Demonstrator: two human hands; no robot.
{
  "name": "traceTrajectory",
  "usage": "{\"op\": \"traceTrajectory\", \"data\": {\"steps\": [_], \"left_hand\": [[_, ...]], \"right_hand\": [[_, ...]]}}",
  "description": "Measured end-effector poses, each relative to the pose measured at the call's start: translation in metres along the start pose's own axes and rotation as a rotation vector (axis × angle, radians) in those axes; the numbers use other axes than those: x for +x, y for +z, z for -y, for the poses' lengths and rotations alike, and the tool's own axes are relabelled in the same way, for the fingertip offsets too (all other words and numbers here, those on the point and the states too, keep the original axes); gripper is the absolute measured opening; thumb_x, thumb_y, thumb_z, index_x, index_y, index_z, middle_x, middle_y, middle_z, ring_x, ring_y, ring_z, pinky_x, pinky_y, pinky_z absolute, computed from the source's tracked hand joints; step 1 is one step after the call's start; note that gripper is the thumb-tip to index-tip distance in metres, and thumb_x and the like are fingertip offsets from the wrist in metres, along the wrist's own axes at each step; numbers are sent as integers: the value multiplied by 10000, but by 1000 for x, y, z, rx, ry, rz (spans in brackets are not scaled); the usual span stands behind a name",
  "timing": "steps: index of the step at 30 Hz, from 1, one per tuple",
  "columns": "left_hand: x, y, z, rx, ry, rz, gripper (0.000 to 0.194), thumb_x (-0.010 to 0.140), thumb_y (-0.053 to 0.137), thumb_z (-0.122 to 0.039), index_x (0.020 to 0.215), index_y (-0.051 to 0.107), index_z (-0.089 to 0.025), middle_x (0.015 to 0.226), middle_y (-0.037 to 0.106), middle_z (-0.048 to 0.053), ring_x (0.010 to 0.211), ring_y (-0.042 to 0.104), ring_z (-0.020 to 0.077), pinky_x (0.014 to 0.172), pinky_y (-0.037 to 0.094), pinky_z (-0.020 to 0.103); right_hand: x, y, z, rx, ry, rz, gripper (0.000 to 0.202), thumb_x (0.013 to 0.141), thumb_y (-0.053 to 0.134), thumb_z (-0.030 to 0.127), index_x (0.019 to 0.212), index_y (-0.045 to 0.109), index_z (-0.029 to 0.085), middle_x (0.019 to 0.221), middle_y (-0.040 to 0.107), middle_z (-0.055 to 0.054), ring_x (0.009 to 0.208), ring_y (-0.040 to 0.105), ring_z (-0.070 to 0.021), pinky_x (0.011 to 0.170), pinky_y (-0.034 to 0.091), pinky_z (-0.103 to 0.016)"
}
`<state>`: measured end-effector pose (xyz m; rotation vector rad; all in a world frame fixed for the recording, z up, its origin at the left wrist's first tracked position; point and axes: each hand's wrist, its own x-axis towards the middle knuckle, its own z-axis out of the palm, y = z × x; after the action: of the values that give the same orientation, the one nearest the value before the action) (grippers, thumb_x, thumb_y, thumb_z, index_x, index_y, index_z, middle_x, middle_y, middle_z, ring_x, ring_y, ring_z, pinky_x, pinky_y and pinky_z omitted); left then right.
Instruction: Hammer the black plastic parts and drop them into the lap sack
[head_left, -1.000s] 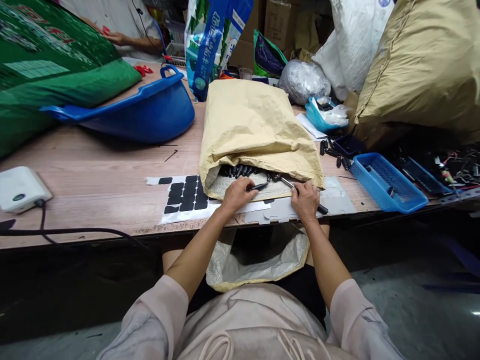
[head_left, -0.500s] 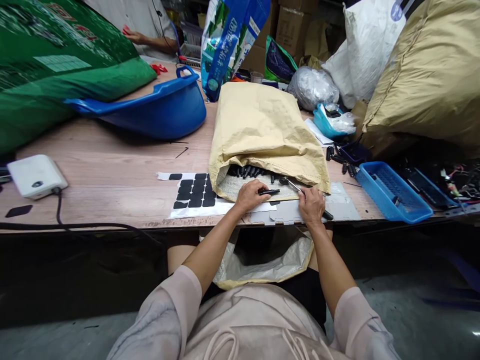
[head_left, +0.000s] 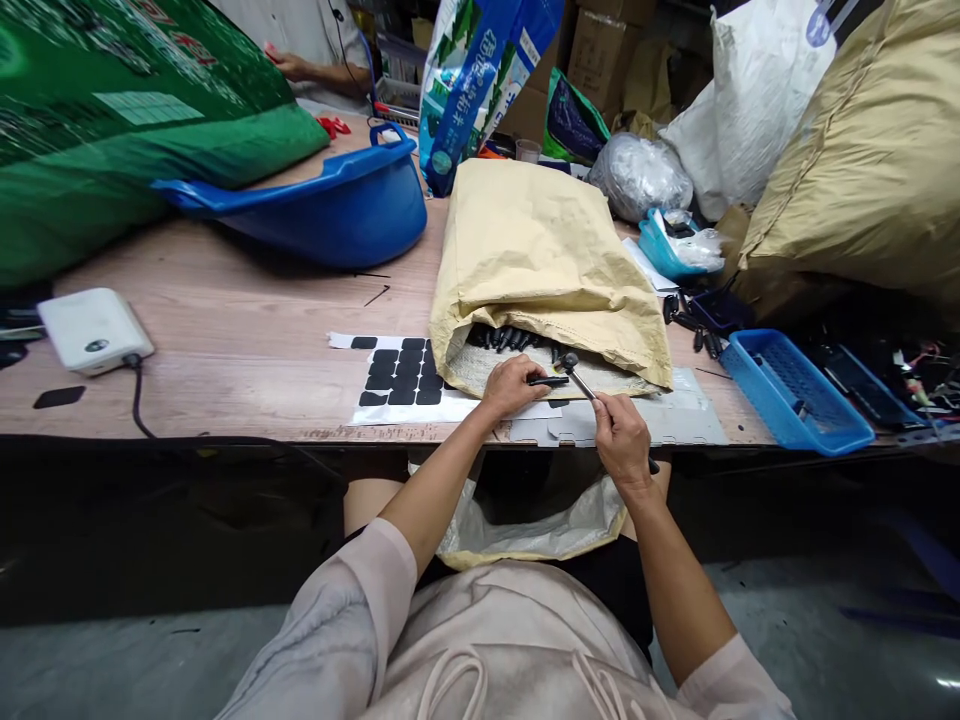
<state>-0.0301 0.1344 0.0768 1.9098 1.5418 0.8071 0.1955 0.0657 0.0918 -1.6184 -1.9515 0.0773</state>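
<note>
My left hand (head_left: 513,386) pinches a short black cylindrical piece (head_left: 553,381) at the mouth of a tan woven sack (head_left: 532,230). Its free end points right. My right hand (head_left: 622,440) is wrapped round a small hammer with a metal shaft (head_left: 582,382). The dark rounded hammer head (head_left: 571,361) hangs just above and right of the black piece; I cannot tell whether they touch. Inside the sack's mouth lie several similar black pieces (head_left: 507,338). Below the table edge, another open sack (head_left: 540,548) with a pale lining rests between my legs.
Left of the sack lies a sheet of black stickers (head_left: 401,372). A blue basin (head_left: 315,205), a white box with a cable (head_left: 96,330) and a green bag (head_left: 150,130) stand farther left. A blue basket (head_left: 795,395) sits right. A person's hand (head_left: 292,66) shows at the back.
The view has shifted slightly. My right hand has drawn lower and turned, with the hammer tilted more steeply. My left hand keeps hold of the black piece.
</note>
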Motion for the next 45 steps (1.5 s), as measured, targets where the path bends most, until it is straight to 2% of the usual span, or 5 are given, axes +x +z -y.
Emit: {"op": "traceTrajectory", "data": {"steps": [14, 19, 29, 41, 45], "left_hand": [[0, -3, -3, 51, -21, 27, 116, 815, 822, -322, 882, 797, -231, 926, 696, 17, 910, 662, 212, 807, 491, 317], [1, -3, -4, 20, -20, 27, 164, 804, 818, -301, 959, 817, -247, 983, 724, 22, 968, 674, 225, 867, 508, 329], [-1, -3, -4, 48, -10, 21, 192, 803, 798, -289, 986, 816, -235, 994, 727, 37, 971, 679, 240, 909, 526, 358], [-1, 1, 7, 94, 76, 1, 140, 854, 777, -317, 970, 782, -239, 945, 680, 37, 979, 647, 249, 919, 512, 378], [-14, -3, -3, 28, 139, -2, 137, 850, 784, -282, 971, 763, -221, 958, 691, 52, 995, 647, 258, 920, 516, 390]], "right_hand": [[-1, 6, 16, 28, -45, 27, 397, 1111, 416, 392, 1092, 780, 233, 994, 736, -71, 925, 667, -202, 795, 473, -283], [10, 6, -1, 21, -19, -25, 333, 1086, 472, 373, 1102, 777, 240, 997, 722, -66, 942, 656, -209, 813, 472, -298], [58, 12, -73, -242, -44, -13, 227, 982, 584, 301, 1044, 787, 219, 966, 669, -87, 927, 543, -245, 837, 416, -358], [52, 29, -70, -274, 88, -35, 236, 1004, 564, 313, 1090, 765, 226, 1061, 673, -96, 992, 516, -264, 858, 378, -376], [52, 28, -69, -262, 93, -41, 240, 1007, 554, 321, 1093, 759, 230, 1066, 668, -95, 1002, 512, -271, 863, 377, -380]]}}
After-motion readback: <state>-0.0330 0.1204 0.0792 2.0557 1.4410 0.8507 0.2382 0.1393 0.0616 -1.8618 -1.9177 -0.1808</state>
